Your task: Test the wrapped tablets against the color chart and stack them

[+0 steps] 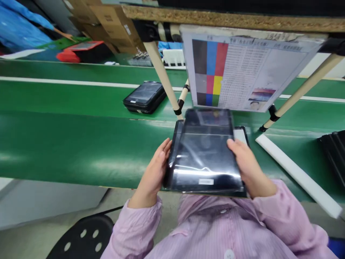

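And here, at the centre, a wrapped tablet [206, 158] is held by the right hand [249, 169], clamped at its three o'clock side, thumb laid over the glossy front. At nine o'clock the left hand [153, 172] is set along the side of a lower tablet [175, 135], fingers lengthwise; whether anything is truly gripped by it cannot be told. That lower tablet is partly covered by the wrapped one, and a pale-panelled device [240, 135] is glimpsed at two o'clock, its lower part hidden.

Trouble could be brought by the near edge of the green bench [81, 144], right at six o'clock: if the thumb were slackened on that slick film, the wrapped tablet might be sent over the edge to the floor. Scuffed glass could be caused, too, were the overlapping pieces dragged across each other. The loose film might be snagged or creased under a fingertip.

Up at twelve to one o'clock, a printed chart [239, 72] is hung close above; it could be knocked by a hasty lift. At eleven o'clock a stand leg [161, 75] is placed, with a stack of tablets [144, 95] just beyond, easily nudged by a wide reach. And at four o'clock a white strip [299, 176] could be swept aside by a swinging sleeve.
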A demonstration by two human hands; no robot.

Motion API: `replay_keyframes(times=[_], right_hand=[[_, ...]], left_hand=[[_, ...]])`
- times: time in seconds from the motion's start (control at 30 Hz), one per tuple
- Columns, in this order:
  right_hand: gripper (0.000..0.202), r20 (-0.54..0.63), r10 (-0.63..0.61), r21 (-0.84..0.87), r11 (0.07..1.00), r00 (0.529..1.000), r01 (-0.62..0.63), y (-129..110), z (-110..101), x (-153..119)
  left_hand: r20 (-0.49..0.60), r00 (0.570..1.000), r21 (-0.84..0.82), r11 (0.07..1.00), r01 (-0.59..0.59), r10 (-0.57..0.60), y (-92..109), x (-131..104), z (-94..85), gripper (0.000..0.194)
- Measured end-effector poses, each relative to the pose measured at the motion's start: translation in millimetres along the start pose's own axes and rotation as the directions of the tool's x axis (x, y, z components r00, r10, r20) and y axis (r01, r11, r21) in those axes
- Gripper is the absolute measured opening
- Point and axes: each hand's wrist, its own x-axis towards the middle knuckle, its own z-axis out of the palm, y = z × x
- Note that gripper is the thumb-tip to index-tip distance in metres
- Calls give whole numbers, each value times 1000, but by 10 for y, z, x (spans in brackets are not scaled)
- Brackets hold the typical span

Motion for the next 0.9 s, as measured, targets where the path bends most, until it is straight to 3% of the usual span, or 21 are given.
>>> replay_keyframes(times=[0.07,0.17,0.27,0.37,0.5,0.63,0.7,0.8,0.9], right_hand=[[58,10,-90,-203,975,996,90,186,166,133],[80,-43,-133,-403,909,990,105,439,241,184],[103,80,-54,-209,975,995,69,602,251,85],[109,148,-27,-3,1000,989,28,620,234,-42],[102,170,-121,81,991,978,108,391,26,-183],[96,170,-264,122,962,949,246,72,-396,-429],[99,86,-328,242,923,941,299,11,-602,-643],[91,-198,-368,461,783,909,417,113,-770,-1039],[87,-464,-390,474,650,796,594,293,-783,-1346]], left_hand=[[-39,999,32,999,22,-21,25,-10,-1,89],[-91,993,77,994,78,-71,75,-46,9,85],[-78,990,53,991,125,-120,137,-118,75,77],[-70,987,15,989,144,-143,223,-261,220,72],[-112,981,18,986,163,-160,393,-560,524,70],[-93,989,20,993,115,-112,595,-809,926,65],[-9,995,-16,994,104,-104,671,-866,1156,59],[124,988,-64,993,101,-92,656,-885,1548,55],[169,986,-58,998,4,6,412,-921,2050,70]])
